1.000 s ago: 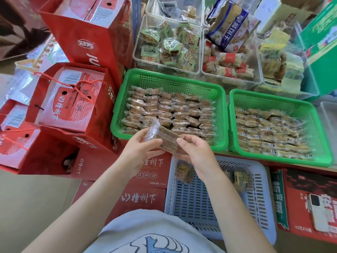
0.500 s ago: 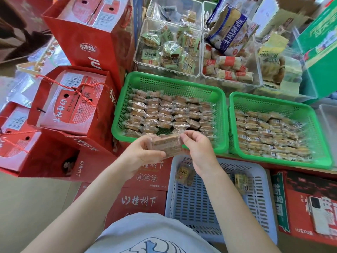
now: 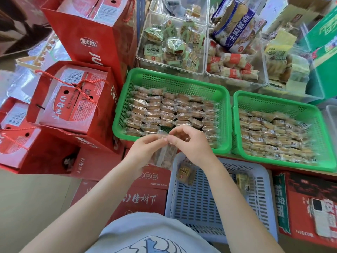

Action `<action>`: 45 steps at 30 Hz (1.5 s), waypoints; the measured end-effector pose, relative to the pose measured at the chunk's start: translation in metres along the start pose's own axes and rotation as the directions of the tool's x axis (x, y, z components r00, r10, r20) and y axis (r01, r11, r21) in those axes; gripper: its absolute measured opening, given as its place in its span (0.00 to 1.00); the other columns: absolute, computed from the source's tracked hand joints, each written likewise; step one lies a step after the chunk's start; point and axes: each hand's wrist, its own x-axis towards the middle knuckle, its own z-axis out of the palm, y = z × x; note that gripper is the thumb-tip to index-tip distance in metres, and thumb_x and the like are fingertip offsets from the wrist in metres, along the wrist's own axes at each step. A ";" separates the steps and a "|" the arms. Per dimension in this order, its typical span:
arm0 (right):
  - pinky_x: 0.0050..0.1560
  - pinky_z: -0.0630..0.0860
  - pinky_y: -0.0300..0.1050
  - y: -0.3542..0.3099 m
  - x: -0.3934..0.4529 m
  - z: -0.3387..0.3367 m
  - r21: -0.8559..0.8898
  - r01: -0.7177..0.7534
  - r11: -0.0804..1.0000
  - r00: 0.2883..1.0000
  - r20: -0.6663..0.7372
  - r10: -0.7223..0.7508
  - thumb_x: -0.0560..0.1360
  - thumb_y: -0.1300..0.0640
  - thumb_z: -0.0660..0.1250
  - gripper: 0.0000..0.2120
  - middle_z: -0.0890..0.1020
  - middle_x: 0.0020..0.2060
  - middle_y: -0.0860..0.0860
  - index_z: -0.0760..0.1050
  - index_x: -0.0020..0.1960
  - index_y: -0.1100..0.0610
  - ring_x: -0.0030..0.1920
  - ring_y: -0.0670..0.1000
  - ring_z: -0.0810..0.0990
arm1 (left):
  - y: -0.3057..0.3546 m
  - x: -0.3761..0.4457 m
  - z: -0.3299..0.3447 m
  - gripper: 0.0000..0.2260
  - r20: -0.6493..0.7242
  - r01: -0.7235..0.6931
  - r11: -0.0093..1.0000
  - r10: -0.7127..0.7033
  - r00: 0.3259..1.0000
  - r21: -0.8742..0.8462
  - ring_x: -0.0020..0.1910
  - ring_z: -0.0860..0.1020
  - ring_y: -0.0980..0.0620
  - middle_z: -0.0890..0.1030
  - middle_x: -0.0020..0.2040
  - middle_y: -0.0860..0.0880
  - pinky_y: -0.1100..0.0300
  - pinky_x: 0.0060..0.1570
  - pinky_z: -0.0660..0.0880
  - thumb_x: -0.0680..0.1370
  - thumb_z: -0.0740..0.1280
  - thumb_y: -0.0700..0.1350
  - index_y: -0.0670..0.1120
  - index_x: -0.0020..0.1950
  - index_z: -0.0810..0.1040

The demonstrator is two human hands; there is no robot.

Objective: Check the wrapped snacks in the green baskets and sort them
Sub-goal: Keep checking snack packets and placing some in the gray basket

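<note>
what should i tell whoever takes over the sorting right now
Left hand and right hand: both pinch the top edge of one wrapped snack, which hangs between them above the near rim of the left green basket.
Left green basket and right green basket: both full of wrapped snacks in rows.
Pale basket in front: two snacks in it, so little has been sorted out.
Left to do: finish checking the held snack, place it, then go on through both green baskets.

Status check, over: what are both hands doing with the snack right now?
Left hand and right hand both pinching one wrapped snack by its top edge. Snack hangs above the white basket, near the left green basket. Nothing in the way.
</note>
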 end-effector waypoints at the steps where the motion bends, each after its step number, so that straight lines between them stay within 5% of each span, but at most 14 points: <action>1: 0.45 0.79 0.40 0.001 0.000 -0.001 0.029 -0.051 0.998 0.998 0.038 0.050 0.76 0.47 0.73 0.09 0.83 0.43 0.47 0.82 0.50 0.52 0.45 0.46 0.81 | -0.001 0.001 0.000 0.07 -0.018 0.006 0.999 -0.007 1.000 -0.050 0.51 0.85 0.42 0.86 0.49 0.43 0.43 0.51 0.83 0.78 0.72 0.48 0.47 0.52 0.85; 5: 0.45 0.79 0.47 0.009 0.002 0.000 0.125 -0.146 0.981 0.989 -0.012 0.149 0.77 0.54 0.72 0.05 0.83 0.39 0.51 0.82 0.45 0.54 0.39 0.48 0.80 | -0.002 0.005 0.000 0.05 -0.019 -0.005 0.998 0.004 1.000 -0.063 0.49 0.85 0.45 0.86 0.48 0.45 0.50 0.43 0.82 0.78 0.72 0.47 0.48 0.52 0.84; 9: 0.35 0.70 0.37 0.011 0.003 0.006 -0.005 -0.075 0.997 0.994 -0.086 0.074 0.79 0.54 0.70 0.07 0.79 0.33 0.47 0.80 0.43 0.54 0.31 0.44 0.73 | -0.001 0.010 -0.001 0.04 -0.032 -0.004 0.999 0.002 0.999 -0.037 0.37 0.83 0.54 0.85 0.42 0.48 0.62 0.32 0.77 0.78 0.72 0.43 0.46 0.44 0.80; 14: 0.39 0.77 0.52 0.016 0.002 0.007 0.028 -0.042 0.999 0.991 -0.129 0.045 0.77 0.54 0.72 0.07 0.82 0.34 0.53 0.81 0.42 0.56 0.35 0.55 0.79 | 0.002 0.016 -0.009 0.08 0.005 -0.015 1.000 0.015 1.000 -0.013 0.40 0.85 0.51 0.86 0.40 0.47 0.61 0.39 0.80 0.75 0.74 0.45 0.40 0.42 0.83; 16: 0.39 0.77 0.50 0.019 0.002 0.004 0.059 -0.070 0.996 0.991 -0.114 0.076 0.75 0.52 0.74 0.08 0.82 0.34 0.51 0.81 0.42 0.54 0.35 0.52 0.79 | 0.001 0.018 -0.011 0.10 -0.013 -0.027 1.000 0.028 1.000 0.006 0.43 0.85 0.49 0.87 0.43 0.44 0.57 0.43 0.82 0.71 0.76 0.48 0.42 0.43 0.86; 20: 0.40 0.77 0.46 0.025 0.006 -0.005 0.048 -0.213 0.976 0.970 0.128 0.205 0.72 0.44 0.76 0.12 0.79 0.43 0.47 0.77 0.46 0.49 0.39 0.51 0.78 | -0.003 0.025 -0.008 0.05 -0.079 -0.080 0.994 0.085 0.993 0.068 0.45 0.85 0.46 0.87 0.43 0.45 0.56 0.46 0.83 0.73 0.77 0.46 0.46 0.43 0.87; 22: 0.39 0.80 0.47 0.024 0.010 -0.009 -0.012 -0.216 0.976 0.957 0.195 0.215 0.73 0.49 0.76 0.11 0.80 0.47 0.48 0.75 0.47 0.50 0.41 0.53 0.81 | -0.002 0.028 -0.005 0.04 -0.077 -0.103 0.986 0.113 0.991 0.129 0.46 0.85 0.46 0.87 0.44 0.48 0.53 0.47 0.82 0.76 0.74 0.47 0.48 0.46 0.88; 25: 0.40 0.82 0.48 0.021 0.019 -0.017 -0.018 -0.172 0.985 0.980 0.100 0.173 0.75 0.58 0.74 0.07 0.83 0.45 0.51 0.76 0.45 0.55 0.39 0.52 0.84 | 0.000 0.040 -0.007 0.09 -0.109 -0.137 0.979 0.154 0.982 0.153 0.54 0.84 0.51 0.87 0.52 0.52 0.53 0.58 0.79 0.82 0.67 0.48 0.51 0.58 0.85; 27: 0.39 0.81 0.44 0.025 0.026 -0.023 0.044 -0.153 0.987 0.988 -0.026 0.154 0.76 0.59 0.73 0.06 0.83 0.45 0.51 0.75 0.44 0.57 0.36 0.48 0.84 | -0.004 0.053 -0.018 0.13 -0.142 -0.214 0.891 0.291 0.946 0.401 0.62 0.78 0.56 0.82 0.62 0.55 0.58 0.63 0.74 0.84 0.63 0.47 0.50 0.66 0.81; 29: 0.41 0.83 0.48 0.032 0.035 -0.024 0.072 -0.151 0.986 0.980 -0.120 0.158 0.77 0.59 0.72 0.06 0.84 0.44 0.50 0.75 0.44 0.56 0.36 0.48 0.85 | -0.013 0.067 -0.031 0.17 0.012 -0.255 0.570 0.395 0.918 0.781 0.72 0.70 0.53 0.75 0.72 0.52 0.53 0.72 0.66 0.85 0.61 0.50 0.50 0.72 0.76; 31: 0.43 0.83 0.53 0.040 0.047 -0.019 0.040 -0.150 0.988 0.977 -0.148 0.154 0.77 0.58 0.72 0.07 0.84 0.44 0.50 0.75 0.44 0.54 0.37 0.48 0.85 | -0.023 0.078 -0.042 0.22 0.176 -0.240 0.259 0.248 0.953 0.935 0.81 0.56 0.50 0.62 0.80 0.51 0.47 0.78 0.53 0.85 0.56 0.57 0.52 0.78 0.68; 33: 0.41 0.80 0.54 0.048 0.059 -0.010 -0.047 -0.136 0.990 0.984 -0.124 0.130 0.77 0.57 0.72 0.08 0.83 0.42 0.51 0.74 0.43 0.52 0.37 0.52 0.83 | -0.030 0.085 -0.047 0.26 0.204 -0.212 0.093 0.083 0.975 0.973 0.82 0.45 0.52 0.51 0.83 0.53 0.45 0.79 0.44 0.84 0.48 0.62 0.55 0.81 0.60; 38: 0.34 0.64 0.45 0.061 0.082 0.010 -0.351 -0.046 0.935 0.998 0.014 0.054 0.78 0.60 0.69 0.07 0.73 0.34 0.48 0.72 0.44 0.59 0.34 0.49 0.69 | -0.034 0.089 -0.048 0.28 0.197 -0.205 0.044 0.137 0.971 0.978 0.82 0.46 0.53 0.52 0.83 0.54 0.44 0.78 0.45 0.83 0.45 0.65 0.56 0.80 0.62; 45: 0.39 0.65 0.47 0.062 0.105 0.027 -0.543 0.029 0.839 0.996 0.086 0.021 0.80 0.64 0.65 0.06 0.75 0.41 0.50 0.70 0.46 0.57 0.43 0.55 0.75 | -0.043 0.097 -0.045 0.36 0.180 -0.190 0.023 0.225 0.958 0.981 0.81 0.54 0.49 0.61 0.81 0.51 0.44 0.77 0.50 0.78 0.38 0.68 0.52 0.78 0.65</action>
